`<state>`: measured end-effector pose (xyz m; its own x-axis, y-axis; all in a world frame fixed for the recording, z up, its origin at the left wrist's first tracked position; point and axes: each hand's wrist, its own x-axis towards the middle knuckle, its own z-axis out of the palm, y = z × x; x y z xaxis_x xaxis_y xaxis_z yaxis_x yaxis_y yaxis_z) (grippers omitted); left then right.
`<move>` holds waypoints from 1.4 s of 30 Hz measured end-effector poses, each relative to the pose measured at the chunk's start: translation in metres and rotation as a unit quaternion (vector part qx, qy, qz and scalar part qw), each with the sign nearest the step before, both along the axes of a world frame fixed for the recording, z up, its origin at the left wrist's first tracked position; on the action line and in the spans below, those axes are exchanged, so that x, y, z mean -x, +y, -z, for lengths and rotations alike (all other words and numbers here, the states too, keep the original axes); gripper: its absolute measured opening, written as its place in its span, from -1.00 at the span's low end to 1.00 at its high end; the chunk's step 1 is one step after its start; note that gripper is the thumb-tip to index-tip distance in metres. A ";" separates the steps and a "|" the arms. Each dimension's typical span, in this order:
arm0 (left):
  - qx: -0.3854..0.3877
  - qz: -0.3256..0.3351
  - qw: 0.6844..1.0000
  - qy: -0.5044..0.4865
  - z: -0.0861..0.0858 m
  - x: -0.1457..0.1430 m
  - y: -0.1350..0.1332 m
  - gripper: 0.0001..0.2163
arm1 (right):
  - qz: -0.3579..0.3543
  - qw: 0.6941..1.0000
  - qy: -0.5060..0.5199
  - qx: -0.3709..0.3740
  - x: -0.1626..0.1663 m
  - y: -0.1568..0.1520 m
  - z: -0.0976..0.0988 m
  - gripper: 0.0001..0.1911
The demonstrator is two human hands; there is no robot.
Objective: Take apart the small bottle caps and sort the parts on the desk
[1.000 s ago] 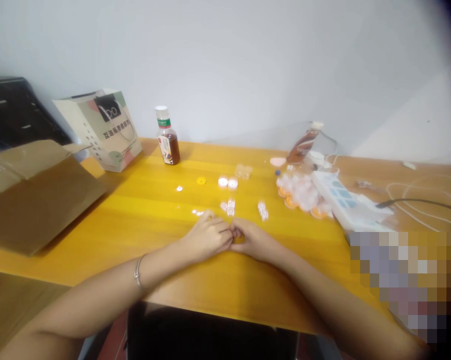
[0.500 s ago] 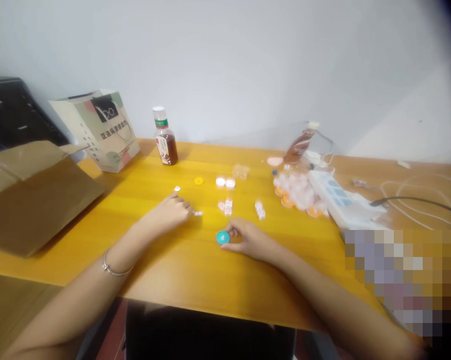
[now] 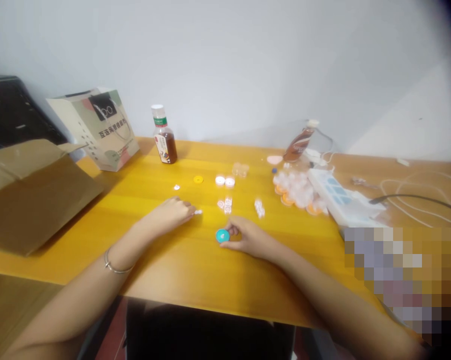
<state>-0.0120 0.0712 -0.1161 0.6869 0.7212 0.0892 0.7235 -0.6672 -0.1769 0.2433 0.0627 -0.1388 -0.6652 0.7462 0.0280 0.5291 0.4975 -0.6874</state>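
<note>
My right hand [image 3: 248, 237] rests on the yellow table [image 3: 195, 270] and pinches a small teal round disc [image 3: 222, 235] between thumb and fingers. My left hand [image 3: 169, 215] lies to its left with the fingers curled, their tips touching a tiny white piece [image 3: 198, 212]. Just beyond my hands sit small white pieces [image 3: 228, 204], another white cluster [image 3: 260, 208], two white caps [image 3: 224, 181], a yellow ring [image 3: 198, 179] and a small white bit [image 3: 176, 187].
A brown-liquid bottle [image 3: 163, 136] and a paper bag [image 3: 99, 127] stand at the back left, a cardboard box [image 3: 30, 192] at left. At right are a heap of pale round pieces [image 3: 298, 190], a tilted bottle [image 3: 298, 142], a white power strip [image 3: 340, 197] and cables [image 3: 416, 197].
My hands were together a second ago; the left one moved left to the tiny white piece. The teal disc came into sight in my right hand, which stays put.
</note>
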 end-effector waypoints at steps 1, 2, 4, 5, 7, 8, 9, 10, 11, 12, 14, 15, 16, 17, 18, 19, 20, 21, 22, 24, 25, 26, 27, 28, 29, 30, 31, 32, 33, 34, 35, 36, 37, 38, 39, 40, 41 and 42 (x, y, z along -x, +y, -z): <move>-0.004 -0.002 1.000 -0.003 0.000 -0.001 0.000 -0.67 | 0.000 1.000 -0.001 0.001 0.000 0.000 0.000 -0.78; -0.012 -0.003 1.000 -0.011 0.001 -0.003 -0.001 -0.67 | 0.000 1.000 -0.001 0.002 0.000 0.000 0.001 -0.78; -0.032 0.003 0.999 -0.035 0.002 -0.008 -0.003 -0.68 | 0.001 1.000 0.002 0.000 0.000 0.000 0.001 -0.77; -0.040 0.014 0.998 -0.051 0.002 -0.012 -0.004 -0.69 | 0.001 1.000 0.004 -0.002 0.000 0.000 0.002 -0.77; -0.039 0.058 0.994 -0.088 0.005 -0.021 -0.009 -0.73 | 0.001 1.000 0.010 -0.007 0.001 0.000 0.003 -0.76; -0.033 0.087 0.990 -0.105 0.006 -0.027 -0.012 -0.74 | 0.000 1.000 0.012 -0.010 0.001 0.000 0.003 -0.76; -0.026 0.114 0.986 -0.119 0.008 -0.033 -0.014 -0.76 | -0.003 1.000 0.014 -0.012 0.000 0.000 0.004 -0.75; -0.025 0.136 0.982 -0.129 0.011 -0.038 -0.016 -0.76 | -0.005 1.000 0.016 -0.014 0.000 0.000 0.004 -0.75; -0.032 0.150 0.979 -0.135 0.013 -0.043 -0.017 -0.76 | -0.008 1.000 0.018 -0.017 0.000 0.001 0.004 -0.76; -0.046 0.159 0.977 -0.135 0.016 -0.046 -0.018 -0.76 | -0.011 1.000 0.020 -0.019 0.000 0.001 0.004 -0.76; -0.085 0.170 0.974 -0.122 0.019 -0.051 -0.018 -0.77 | -0.016 0.999 0.024 -0.024 0.000 0.001 0.004 -0.76; -0.104 0.176 0.973 -0.111 0.020 -0.051 -0.018 -0.78 | -0.017 0.999 0.026 -0.025 0.000 0.001 0.004 -0.76; -0.121 0.184 0.970 -0.101 0.020 -0.052 -0.018 -0.79 | -0.017 0.999 0.028 -0.026 0.000 0.002 0.004 -0.77; -0.135 0.191 0.968 -0.093 0.020 -0.051 -0.017 -0.80 | -0.017 0.999 0.029 -0.026 0.000 0.002 0.004 -0.77; -0.146 0.200 0.965 -0.089 0.019 -0.051 -0.017 -0.81 | -0.016 0.999 0.030 -0.025 0.000 0.002 0.004 -0.77; -0.155 0.208 0.962 -0.088 0.018 -0.051 -0.018 -0.82 | -0.015 0.999 0.030 -0.023 0.001 0.002 0.004 -0.77; -0.163 0.216 0.959 -0.088 0.017 -0.051 -0.018 -0.82 | -0.013 0.999 0.030 -0.021 0.001 0.002 0.004 -0.77; -0.169 0.223 0.956 -0.088 0.017 -0.052 -0.019 -0.83 | -0.011 0.999 0.029 -0.020 0.001 0.002 0.004 -0.77; -0.174 0.229 0.954 -0.087 0.017 -0.052 -0.019 -0.84 | -0.009 0.999 0.027 -0.019 0.001 0.002 0.003 -0.77; -0.177 0.235 0.952 -0.084 0.017 -0.053 -0.020 -0.84 | -0.005 1.000 0.024 -0.018 0.001 0.002 0.002 -0.78; -0.177 0.236 0.952 -0.082 0.017 -0.053 -0.020 -0.85 | -0.003 1.000 0.023 -0.018 0.001 0.001 0.002 -0.78; -0.177 0.236 0.952 -0.082 0.018 -0.053 -0.020 -0.85 | 0.000 1.000 0.023 -0.018 0.001 0.001 0.001 -0.78; -0.177 0.236 0.952 -0.082 0.018 -0.053 -0.020 -0.85 | 0.002 1.000 0.023 -0.018 0.001 0.001 0.001 -0.78; -0.176 0.237 0.952 -0.084 0.018 -0.053 -0.019 -0.85 | 0.002 1.000 0.024 -0.018 0.001 0.001 0.001 -0.78; -0.175 0.238 0.952 -0.085 0.019 -0.053 -0.019 -0.85 | 0.003 1.000 0.025 -0.018 0.001 0.001 0.001 -0.78; -0.174 0.240 0.951 -0.085 0.019 -0.052 -0.019 -0.85 | 0.003 1.000 0.025 -0.019 0.001 0.001 0.002 -0.78; -0.172 0.241 0.952 -0.084 0.019 -0.052 -0.018 -0.85 | 0.004 0.999 0.025 -0.019 0.001 0.001 0.002 -0.77; -0.171 0.241 0.952 -0.083 0.018 -0.052 -0.018 -0.84 | 0.005 0.999 0.026 -0.019 0.002 0.001 0.003 -0.77; -0.169 0.241 0.952 -0.081 0.018 -0.051 -0.018 -0.84 | 0.007 0.999 0.027 -0.020 0.002 0.002 0.004 -0.77; -0.168 0.241 0.953 -0.079 0.018 -0.051 -0.017 -0.84 | 0.008 0.999 0.028 -0.021 0.002 0.002 0.005 -0.76; -0.166 0.241 0.953 -0.077 0.018 -0.050 -0.017 -0.84 | 0.009 0.999 0.029 -0.022 0.002 0.002 0.006 -0.76; -0.164 0.242 0.953 -0.076 0.018 -0.050 -0.017 -0.85 | 0.008 0.999 0.031 -0.023 0.003 0.003 0.007 -0.76; -0.163 0.242 0.953 -0.075 0.018 -0.049 -0.017 -0.85 | 0.008 0.999 0.032 -0.026 0.003 0.003 0.008 -0.76; -0.162 0.242 0.954 -0.075 0.018 -0.048 -0.017 -0.85 | 0.007 0.999 0.034 -0.028 0.003 0.003 0.010 -0.76; -0.161 0.242 0.954 -0.075 0.018 -0.048 -0.017 -0.85 | 0.005 0.999 0.035 -0.030 0.004 0.003 0.010 -0.76; -0.159 0.241 0.954 -0.075 0.018 -0.047 -0.017 -0.85 | 0.004 0.999 0.036 -0.033 0.004 0.003 0.011 -0.76; -0.158 0.242 0.954 -0.074 0.018 -0.047 -0.017 -0.85 | 0.002 0.999 0.036 -0.035 0.004 0.003 0.012 -0.75; -0.157 0.243 0.954 -0.073 0.018 -0.046 -0.017 -0.85 | 0.001 0.999 0.037 -0.037 0.004 0.003 0.012 -0.75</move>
